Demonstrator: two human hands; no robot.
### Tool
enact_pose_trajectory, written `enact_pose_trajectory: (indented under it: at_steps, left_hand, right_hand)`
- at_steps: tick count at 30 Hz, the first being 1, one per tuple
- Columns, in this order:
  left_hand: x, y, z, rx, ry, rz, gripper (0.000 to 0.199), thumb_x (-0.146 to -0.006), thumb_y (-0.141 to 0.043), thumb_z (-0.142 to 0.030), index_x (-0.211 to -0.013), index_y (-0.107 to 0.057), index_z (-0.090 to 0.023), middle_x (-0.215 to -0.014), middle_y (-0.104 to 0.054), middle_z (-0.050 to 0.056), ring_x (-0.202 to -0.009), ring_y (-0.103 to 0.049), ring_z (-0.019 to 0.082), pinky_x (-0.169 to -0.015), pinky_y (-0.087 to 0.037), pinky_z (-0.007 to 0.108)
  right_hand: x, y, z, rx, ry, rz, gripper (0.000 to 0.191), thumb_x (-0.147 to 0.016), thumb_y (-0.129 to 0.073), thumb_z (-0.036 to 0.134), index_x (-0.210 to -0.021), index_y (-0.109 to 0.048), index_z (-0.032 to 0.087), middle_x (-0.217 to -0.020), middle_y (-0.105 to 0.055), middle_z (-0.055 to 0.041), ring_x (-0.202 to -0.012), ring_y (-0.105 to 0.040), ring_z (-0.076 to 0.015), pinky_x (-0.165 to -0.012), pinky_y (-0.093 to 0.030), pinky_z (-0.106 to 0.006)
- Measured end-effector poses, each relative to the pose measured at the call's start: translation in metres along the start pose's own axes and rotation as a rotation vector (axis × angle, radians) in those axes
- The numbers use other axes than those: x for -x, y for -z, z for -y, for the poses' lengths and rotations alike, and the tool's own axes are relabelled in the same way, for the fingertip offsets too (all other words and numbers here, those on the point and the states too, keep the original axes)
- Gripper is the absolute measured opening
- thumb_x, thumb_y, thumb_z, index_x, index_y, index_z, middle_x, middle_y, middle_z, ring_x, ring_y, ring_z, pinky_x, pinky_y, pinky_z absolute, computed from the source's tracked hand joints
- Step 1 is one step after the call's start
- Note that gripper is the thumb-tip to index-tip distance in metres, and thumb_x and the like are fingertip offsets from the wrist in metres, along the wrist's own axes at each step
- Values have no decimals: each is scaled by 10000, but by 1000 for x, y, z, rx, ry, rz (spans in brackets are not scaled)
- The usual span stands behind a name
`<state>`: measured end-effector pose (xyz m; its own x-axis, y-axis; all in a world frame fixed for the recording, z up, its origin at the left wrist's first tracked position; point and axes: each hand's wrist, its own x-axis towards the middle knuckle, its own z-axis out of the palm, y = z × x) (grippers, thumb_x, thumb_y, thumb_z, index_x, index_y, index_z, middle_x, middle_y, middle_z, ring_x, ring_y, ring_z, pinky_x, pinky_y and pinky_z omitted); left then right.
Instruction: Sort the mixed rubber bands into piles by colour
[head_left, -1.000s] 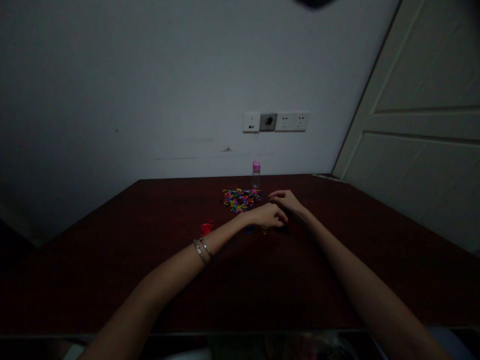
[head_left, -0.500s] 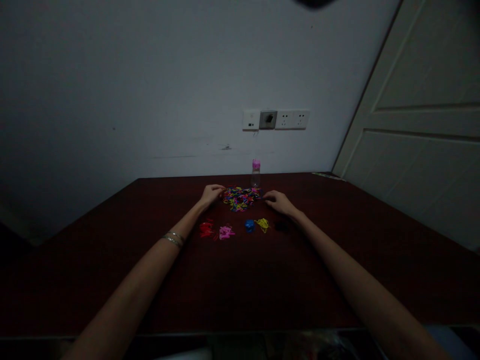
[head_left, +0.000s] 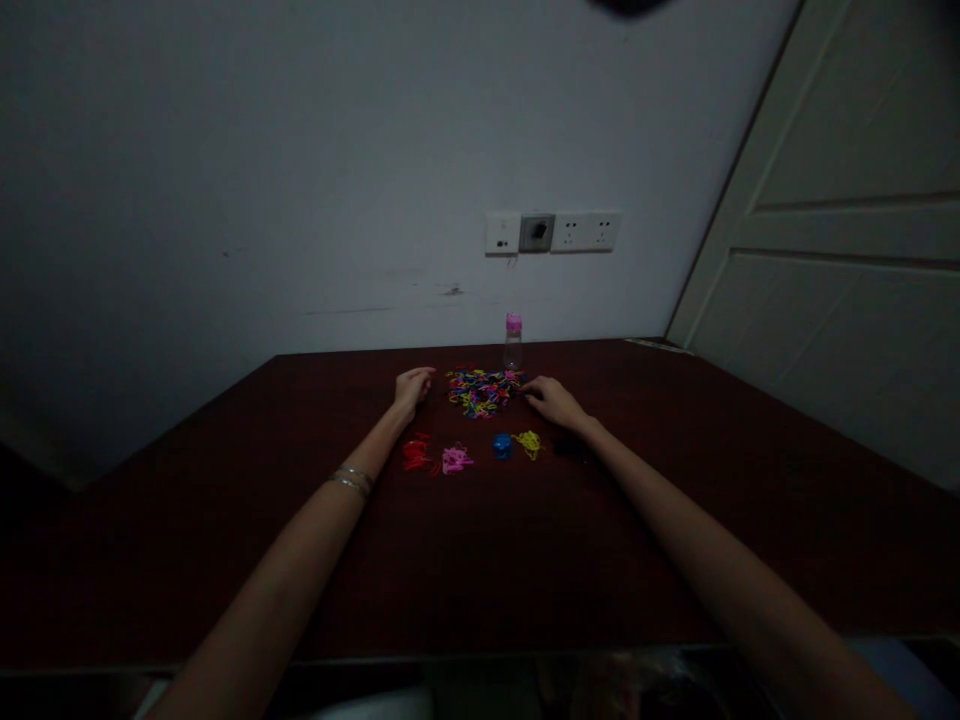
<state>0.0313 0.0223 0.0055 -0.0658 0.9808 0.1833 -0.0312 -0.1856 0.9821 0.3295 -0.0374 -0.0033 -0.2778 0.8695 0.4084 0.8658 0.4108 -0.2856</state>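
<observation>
A mixed heap of small colourful bands (head_left: pixel 481 393) lies on the dark red table (head_left: pixel 480 560). Left of it, slightly apart, my left hand (head_left: pixel 415 387) is closed; whatever its fingers hold is too small to make out. My right hand (head_left: pixel 553 400) touches the heap's right edge, fingertips together, their contents hidden. Nearer to me are small piles: red (head_left: pixel 417 454), pink (head_left: pixel 456 459), blue (head_left: pixel 502 446) and yellow (head_left: pixel 529 444). A dark pile (head_left: pixel 566 447) sits by my right wrist, hard to see.
A clear bottle with a pink cap (head_left: pixel 513 345) stands behind the heap. Wall sockets (head_left: pixel 585 232) are above it on the wall, and a pale panelled door (head_left: pixel 840 300) is at the right. The table's front edge (head_left: pixel 480 658) runs below.
My left hand has drawn back a little to the left from the heap, and its fingers have curled in. My right hand stays at the heap's right edge. The view has shifted slightly.
</observation>
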Motion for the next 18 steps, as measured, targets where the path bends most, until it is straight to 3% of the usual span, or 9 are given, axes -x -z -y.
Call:
enact_pose_trajectory:
  at_steps: [11, 18]
  left_hand:
    - [3, -1, 2, -4, -13, -34, 284, -579, -482, -178, -812, -624, -101, -468, -417, -56, -334, -275, 26, -342, -132, 172]
    - [3, 1, 4, 10, -23, -20, 270, -598, -491, -208, -813, -616, -105, -474, -413, -59, -335, -263, 23, -352, -131, 175]
  right_hand:
    - [1, 2, 7, 76, -80, -23, 229, -828, -444, 234, -960, -630, 207, -986, -599, -67, -941, -511, -183, -797, -387, -268]
    - [-1, 3, -1, -43, -49, -97, 197, -809, -472, 229, -897, -638, 171, -918, -612, -79, -876, -535, -173, -806, -396, -283]
